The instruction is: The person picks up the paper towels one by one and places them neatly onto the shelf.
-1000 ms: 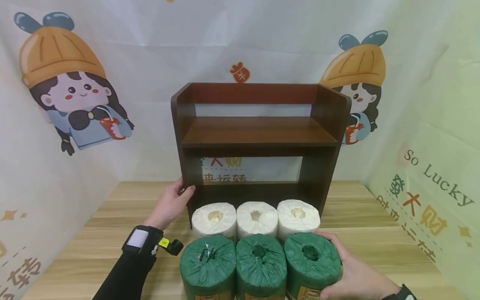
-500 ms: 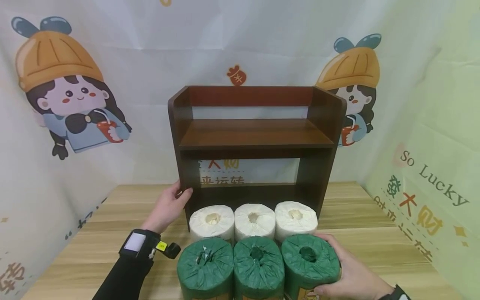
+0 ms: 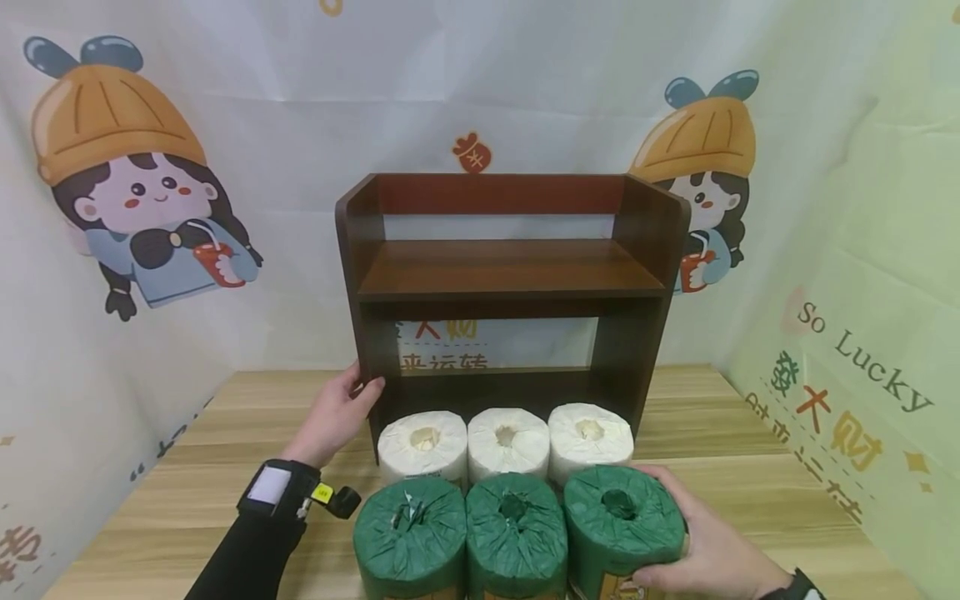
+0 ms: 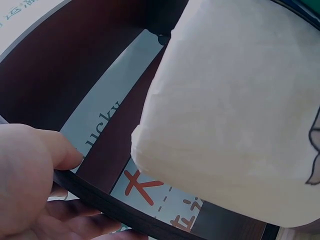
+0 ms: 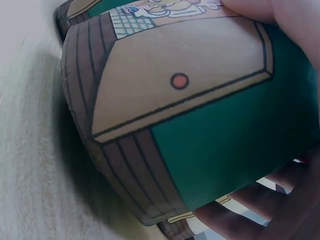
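My left hand [image 3: 335,417] grips the left side panel of a dark brown two-tier wooden shelf [image 3: 517,268]; in the left wrist view the thumb lies inside the panel edge [image 4: 97,200] and fingers lie outside. Three white paper-wrapped toilet rolls [image 3: 507,446] stand in a row before the lower tier. In front of them is a row of three green-wrapped toilet rolls [image 3: 516,533]. My right hand [image 3: 708,546] holds the rightmost green roll [image 3: 626,529] from its right side. The right wrist view shows that roll's printed wrapper [image 5: 175,80] close up, its lower edge near the table.
The wood-grain table [image 3: 757,500] extends to both sides. A printed cloth [image 3: 300,125] hangs behind and at both sides. A wrist camera [image 3: 345,502] sticks out from the left wristband beside the left green roll.
The head view has shifted slightly. The rightmost green roll has risen a little relative to its neighbours, in my right hand. My left hand keeps its hold on the shelf panel.
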`<state>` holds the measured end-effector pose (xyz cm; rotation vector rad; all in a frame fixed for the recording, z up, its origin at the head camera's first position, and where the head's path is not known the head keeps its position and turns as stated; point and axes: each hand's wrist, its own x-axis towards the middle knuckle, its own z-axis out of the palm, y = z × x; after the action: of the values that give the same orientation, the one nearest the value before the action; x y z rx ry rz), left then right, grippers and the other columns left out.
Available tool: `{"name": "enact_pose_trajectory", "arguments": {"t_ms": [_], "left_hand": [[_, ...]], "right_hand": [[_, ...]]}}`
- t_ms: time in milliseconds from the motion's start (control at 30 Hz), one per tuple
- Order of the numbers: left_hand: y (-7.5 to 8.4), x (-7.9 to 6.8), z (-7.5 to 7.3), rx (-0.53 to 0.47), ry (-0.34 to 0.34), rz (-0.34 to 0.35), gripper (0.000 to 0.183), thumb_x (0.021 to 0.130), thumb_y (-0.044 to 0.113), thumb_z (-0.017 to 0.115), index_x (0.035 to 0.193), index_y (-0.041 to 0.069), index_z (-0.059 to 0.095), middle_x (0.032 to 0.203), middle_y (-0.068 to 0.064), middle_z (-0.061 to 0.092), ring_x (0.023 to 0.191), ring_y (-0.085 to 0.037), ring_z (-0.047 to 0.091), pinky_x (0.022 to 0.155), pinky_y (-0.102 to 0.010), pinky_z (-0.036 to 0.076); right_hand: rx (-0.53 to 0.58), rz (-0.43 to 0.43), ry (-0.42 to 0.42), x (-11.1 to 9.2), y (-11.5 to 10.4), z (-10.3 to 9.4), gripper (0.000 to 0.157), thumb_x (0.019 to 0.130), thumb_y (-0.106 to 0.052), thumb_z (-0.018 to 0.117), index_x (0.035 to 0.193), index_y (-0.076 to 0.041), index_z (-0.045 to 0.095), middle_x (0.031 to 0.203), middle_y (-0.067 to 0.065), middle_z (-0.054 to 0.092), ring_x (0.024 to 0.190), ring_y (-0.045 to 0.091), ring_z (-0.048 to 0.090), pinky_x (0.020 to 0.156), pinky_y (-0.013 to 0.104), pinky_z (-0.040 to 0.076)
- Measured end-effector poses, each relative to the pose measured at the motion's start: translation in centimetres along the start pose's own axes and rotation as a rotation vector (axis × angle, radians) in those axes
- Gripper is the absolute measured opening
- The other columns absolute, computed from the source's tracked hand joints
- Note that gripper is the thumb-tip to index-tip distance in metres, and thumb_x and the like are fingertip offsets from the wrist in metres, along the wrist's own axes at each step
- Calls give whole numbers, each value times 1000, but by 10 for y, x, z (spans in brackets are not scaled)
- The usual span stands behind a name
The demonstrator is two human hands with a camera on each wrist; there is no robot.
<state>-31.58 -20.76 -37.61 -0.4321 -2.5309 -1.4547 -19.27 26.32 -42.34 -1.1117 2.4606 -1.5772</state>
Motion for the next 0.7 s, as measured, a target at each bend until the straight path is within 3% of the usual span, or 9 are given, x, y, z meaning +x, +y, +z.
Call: {"name": "enact_pose_trajectory", "arguments": {"t_ms": [700], "left_hand": [[-1, 0, 0, -3, -4, -3, 51, 106, 33, 48, 152, 14, 36, 147, -16, 41, 128, -34, 41, 98, -54, 45]], "right_hand": [[11, -81, 1, 0, -20, -11, 92, 73, -5, 85, 148, -7, 31, 137, 13, 46, 116, 30, 49, 97, 30, 47]]}}
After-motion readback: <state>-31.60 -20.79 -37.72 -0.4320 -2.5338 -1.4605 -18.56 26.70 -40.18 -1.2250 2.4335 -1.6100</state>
